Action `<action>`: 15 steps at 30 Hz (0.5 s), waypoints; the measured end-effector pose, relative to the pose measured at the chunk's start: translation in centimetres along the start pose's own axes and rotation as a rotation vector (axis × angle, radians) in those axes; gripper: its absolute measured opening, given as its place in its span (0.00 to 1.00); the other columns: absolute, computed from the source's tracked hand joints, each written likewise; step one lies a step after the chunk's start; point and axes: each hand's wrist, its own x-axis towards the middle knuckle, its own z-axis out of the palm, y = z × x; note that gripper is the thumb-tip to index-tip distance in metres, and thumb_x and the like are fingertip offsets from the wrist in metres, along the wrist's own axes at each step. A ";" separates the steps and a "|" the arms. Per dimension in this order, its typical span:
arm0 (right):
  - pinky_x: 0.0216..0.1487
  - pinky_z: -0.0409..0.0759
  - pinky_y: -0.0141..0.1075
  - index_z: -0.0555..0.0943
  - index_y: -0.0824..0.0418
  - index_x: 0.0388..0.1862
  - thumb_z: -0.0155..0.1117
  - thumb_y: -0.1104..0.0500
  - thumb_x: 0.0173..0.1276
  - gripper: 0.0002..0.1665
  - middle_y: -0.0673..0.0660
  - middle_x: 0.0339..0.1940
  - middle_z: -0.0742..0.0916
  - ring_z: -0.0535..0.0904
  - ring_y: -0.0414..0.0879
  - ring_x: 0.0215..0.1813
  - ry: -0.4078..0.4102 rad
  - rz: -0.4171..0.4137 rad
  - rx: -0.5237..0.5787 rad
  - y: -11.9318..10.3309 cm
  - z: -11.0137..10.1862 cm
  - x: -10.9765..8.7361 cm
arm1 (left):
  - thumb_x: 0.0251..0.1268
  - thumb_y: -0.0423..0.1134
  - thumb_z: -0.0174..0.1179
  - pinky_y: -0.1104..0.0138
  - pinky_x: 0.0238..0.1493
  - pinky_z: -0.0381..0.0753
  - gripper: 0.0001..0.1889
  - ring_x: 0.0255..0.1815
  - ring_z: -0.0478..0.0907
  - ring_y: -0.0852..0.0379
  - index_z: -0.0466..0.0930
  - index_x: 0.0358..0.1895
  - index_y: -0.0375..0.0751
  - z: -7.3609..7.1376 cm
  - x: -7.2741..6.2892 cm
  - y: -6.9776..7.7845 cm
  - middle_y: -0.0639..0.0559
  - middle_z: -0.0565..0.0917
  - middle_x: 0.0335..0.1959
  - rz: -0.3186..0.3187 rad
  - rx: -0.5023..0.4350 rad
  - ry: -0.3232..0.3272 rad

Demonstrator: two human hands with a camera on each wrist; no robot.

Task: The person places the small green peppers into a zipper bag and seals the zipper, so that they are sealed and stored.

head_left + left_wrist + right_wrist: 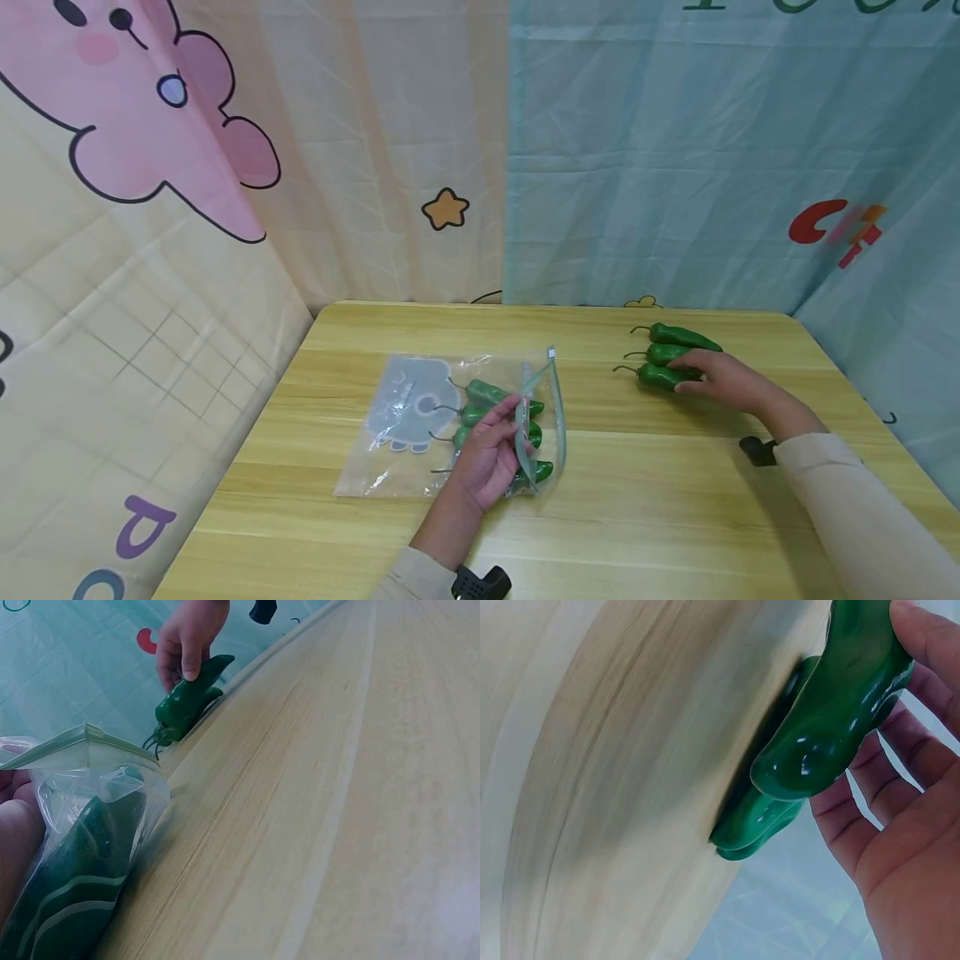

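Observation:
A clear zip bag with a pale blue cartoon print lies on the table, its green-edged mouth gaping to the right. Several green chili peppers are inside it, stems to the left. My left hand holds the bag at its mouth; the left wrist view shows only part of the fingers beside the plastic. To the right, three loose green chili peppers lie in a row. My right hand pinches the nearest chili pepper between thumb and fingers, also seen in the right wrist view, where this chili pepper overlaps the others.
The light wooden table extends under both arms. Beyond its back edge hang printed curtains, cream on the left and blue on the right. A white slider sits at the far end of the bag's zip strip.

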 end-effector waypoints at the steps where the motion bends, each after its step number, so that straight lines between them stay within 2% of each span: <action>1: 0.51 0.78 0.56 0.80 0.70 0.56 0.69 0.57 0.66 0.24 0.66 0.53 0.83 0.79 0.62 0.54 -0.002 0.003 0.008 -0.2 0.0 0.0 | 0.71 0.23 0.43 0.70 0.38 0.80 0.19 0.38 0.76 0.62 0.79 0.53 0.46 0.0 0.0 0.0 0.52 0.76 0.56 -0.002 -0.001 0.007; 7: 0.44 0.79 0.47 0.81 0.69 0.56 0.70 0.56 0.66 0.24 0.61 0.51 0.84 0.79 0.52 0.46 -0.015 -0.001 0.028 -1.5 -0.1 0.0 | 0.71 0.23 0.44 0.70 0.38 0.80 0.19 0.38 0.76 0.62 0.79 0.53 0.47 0.1 0.0 0.1 0.52 0.76 0.56 -0.011 -0.007 0.031; 15: 0.36 0.77 0.38 0.83 0.65 0.53 0.72 0.56 0.64 0.21 0.50 0.43 0.84 0.75 0.41 0.38 0.000 -0.068 0.012 -2.7 0.1 0.3 | 0.71 0.23 0.43 0.70 0.37 0.80 0.19 0.38 0.76 0.62 0.79 0.53 0.47 0.1 0.0 0.0 0.52 0.76 0.55 -0.012 -0.017 0.024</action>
